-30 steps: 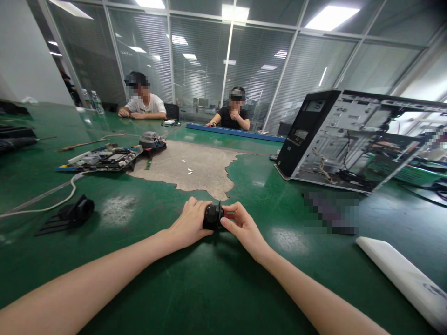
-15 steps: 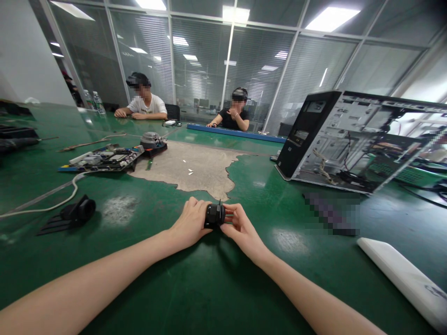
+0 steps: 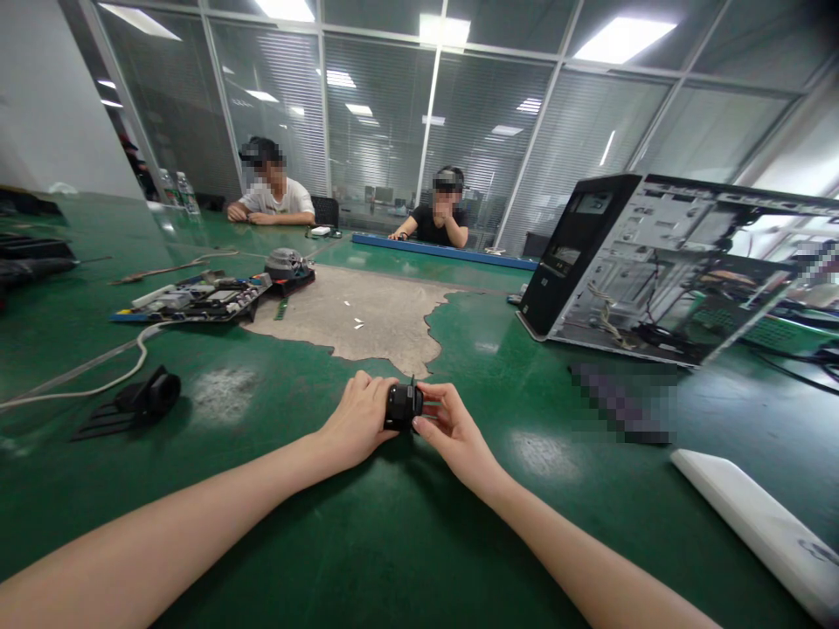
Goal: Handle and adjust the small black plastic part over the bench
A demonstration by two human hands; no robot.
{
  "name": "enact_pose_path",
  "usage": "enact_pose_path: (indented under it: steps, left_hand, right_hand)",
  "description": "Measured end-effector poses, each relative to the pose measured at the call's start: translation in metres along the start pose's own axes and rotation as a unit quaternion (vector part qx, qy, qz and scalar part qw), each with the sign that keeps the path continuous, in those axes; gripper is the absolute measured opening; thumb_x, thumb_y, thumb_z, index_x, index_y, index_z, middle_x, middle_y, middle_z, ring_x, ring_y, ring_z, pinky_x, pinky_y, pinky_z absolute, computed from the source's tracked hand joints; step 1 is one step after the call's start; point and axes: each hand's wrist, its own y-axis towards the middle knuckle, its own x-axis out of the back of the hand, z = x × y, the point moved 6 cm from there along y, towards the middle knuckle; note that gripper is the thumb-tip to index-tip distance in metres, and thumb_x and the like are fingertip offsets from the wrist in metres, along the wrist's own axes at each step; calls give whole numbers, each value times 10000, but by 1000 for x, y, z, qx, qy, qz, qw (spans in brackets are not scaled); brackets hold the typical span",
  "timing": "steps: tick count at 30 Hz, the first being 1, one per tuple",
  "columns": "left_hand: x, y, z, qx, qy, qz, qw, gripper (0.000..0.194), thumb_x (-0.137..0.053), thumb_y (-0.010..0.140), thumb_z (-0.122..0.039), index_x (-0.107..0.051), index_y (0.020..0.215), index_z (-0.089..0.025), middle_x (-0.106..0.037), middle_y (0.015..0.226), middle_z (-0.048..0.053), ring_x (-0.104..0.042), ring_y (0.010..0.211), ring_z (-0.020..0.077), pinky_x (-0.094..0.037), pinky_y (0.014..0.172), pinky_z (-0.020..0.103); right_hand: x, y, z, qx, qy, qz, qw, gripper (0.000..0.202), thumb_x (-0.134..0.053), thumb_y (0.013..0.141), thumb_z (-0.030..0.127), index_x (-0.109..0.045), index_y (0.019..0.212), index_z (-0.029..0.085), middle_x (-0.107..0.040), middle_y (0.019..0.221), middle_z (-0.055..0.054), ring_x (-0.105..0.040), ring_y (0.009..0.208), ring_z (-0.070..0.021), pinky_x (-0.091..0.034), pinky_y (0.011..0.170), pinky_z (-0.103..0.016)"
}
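Observation:
Between my two hands, just above the green tabletop or resting on it, is a small black device (image 3: pixel 401 407) with a boxy body and a rounded disc-like right end. I cannot make out its exact kind. My left hand (image 3: pixel 357 414) is closed around its left side, with the thumb below. On the right, my right hand (image 3: pixel 454 429) has its fingers curled against the rounded end, thumb at the lower edge. The palm sides and the device's underside are hidden. Farther left on the table lies a black duct-like plastic piece (image 3: pixel 141 402) with a round opening.
A circuit board (image 3: pixel 197 297) and a fan cooler (image 3: pixel 288 266) sit at the left, by a worn bare patch (image 3: pixel 367 306). An opened computer case (image 3: pixel 570 262) stands right; a long white panel (image 3: pixel 747 515) lies nearer. Two people sit across the table.
My hands and the black device stay almost in place; the right fingers shift slightly at its end. Across the table, the person on the left has moved their arm a little.

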Motion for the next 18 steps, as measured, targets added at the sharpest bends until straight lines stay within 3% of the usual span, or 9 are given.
enact_pose_path:
  steps: [6,12,18]
  left_hand:
    - [1,1,-3,-14,22,4,1000,534,-674,675,-246,-404,1125,-148,-521,1019,80,-385,880,245,-343,765,366]
    - [1,1,-4,-10,13,14,1000,511,-646,700,-253,-390,1135,-172,-514,1026,79,-383,896,251,-336,781,387]
    - [2,-1,-3,-8,-6,11,1000,525,-646,699,-225,-373,1147,-189,-504,1042,75,-383,918,252,-336,789,395]
  right_hand:
    - [4,1,1,-9,16,-38,999,184,-576,752,316,-473,878,231,-544,913,5,-545,792,-121,-444,739,-277]
    - [3,3,-3,-25,-18,-28,999,294,-547,764,348,-460,1020,231,-520,977,-28,-546,846,-147,-459,751,-310]
    - [1,-3,5,4,-13,-20,1000,250,-554,772,329,-484,993,237,-549,988,-28,-549,897,-155,-459,784,-308]
